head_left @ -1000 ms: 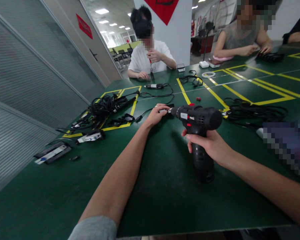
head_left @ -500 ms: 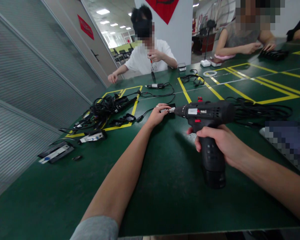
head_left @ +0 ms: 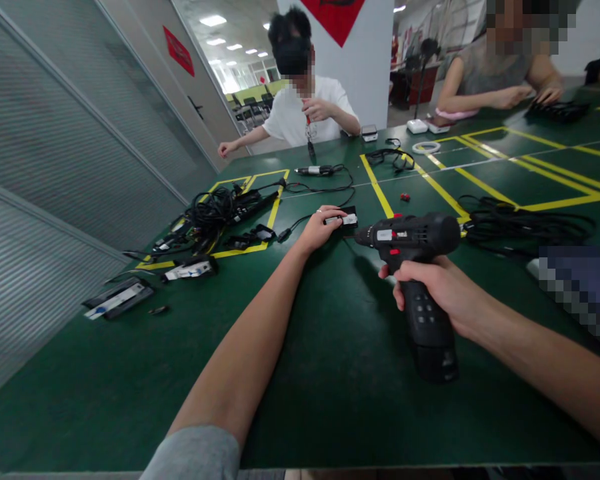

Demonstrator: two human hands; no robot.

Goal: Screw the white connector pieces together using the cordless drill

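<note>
Clock ctr = the small black case (head_left: 351, 219) w/ a white label, on the green table (head_left: 325, 373) just past mid-view; 12 = far side. L hand (head_left: 323, 228) lies at its 9 o'clk end, fingers bent over it, nearly closed, so it has hold; the thumb is hard to see. R hand (head_left: 450, 287) is at 4 o'clk, fingers wrapped snug round the grip of the drill (head_left: 415, 233), no gap left. The thin bit (head_left: 349, 237) points in by the case's 6 o'clk side, very near; can't tell if it touches. To do this well, I'd press the case down firm, line the bit up straight & go slow; it could slip & poke the L fingers, so they should sit well back. Most room to move is at 5 to 7 o'clk, btwn the arms, down to the near table edge. Less at 9, w/ the pile of black cables (head_left: 220, 210), & at 3, w/ the cable bundle (head_left: 525, 227). Btwn 3 & 4 is a blurred flat thing (head_left: 583, 290), so don't swing wide. At 11 the wired pen-like tool (head_left: 315, 171) has a loop close to the case; don't snag it.
</note>
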